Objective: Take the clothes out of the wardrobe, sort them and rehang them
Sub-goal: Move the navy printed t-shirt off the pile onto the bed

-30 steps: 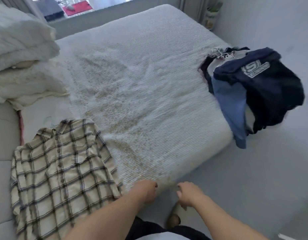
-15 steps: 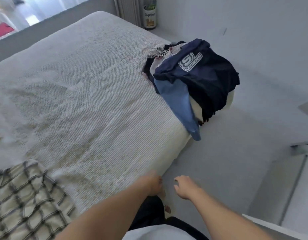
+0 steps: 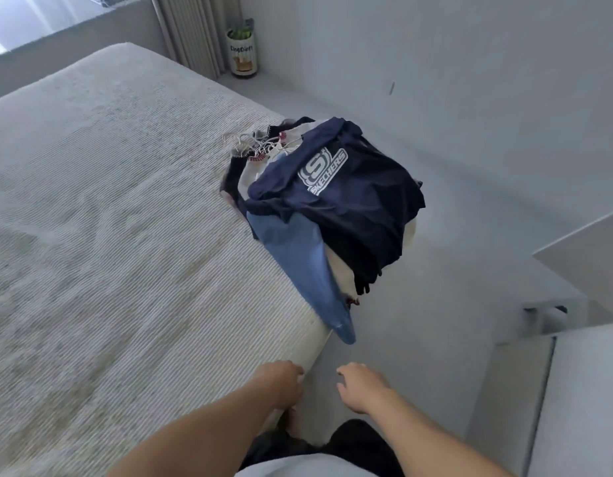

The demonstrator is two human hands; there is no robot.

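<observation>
A pile of clothes on hangers [image 3: 336, 208] lies on the bed's right corner, topped by a navy shirt [image 3: 346, 197] with a white logo. A light blue garment [image 3: 298, 270] hangs from the pile over the bed's edge. White hanger hooks [image 3: 250, 144] stick out at the pile's far left end. My left hand [image 3: 281, 383] hovers at the bed's near edge, fingers loosely curled, holding nothing. My right hand [image 3: 360, 385] is beside it over the floor, also empty with relaxed fingers. Both hands are well short of the pile.
The bed [image 3: 126, 235] with a ribbed cream cover fills the left. Grey floor runs along its right side to a small plant pot [image 3: 243, 49] by the curtain. A white cabinet edge [image 3: 580, 390] stands at the right.
The view has swung right: the plaid shirt and pillows have left the frame and the clothes pile now sits near the centre. Both hands stay low and empty.
</observation>
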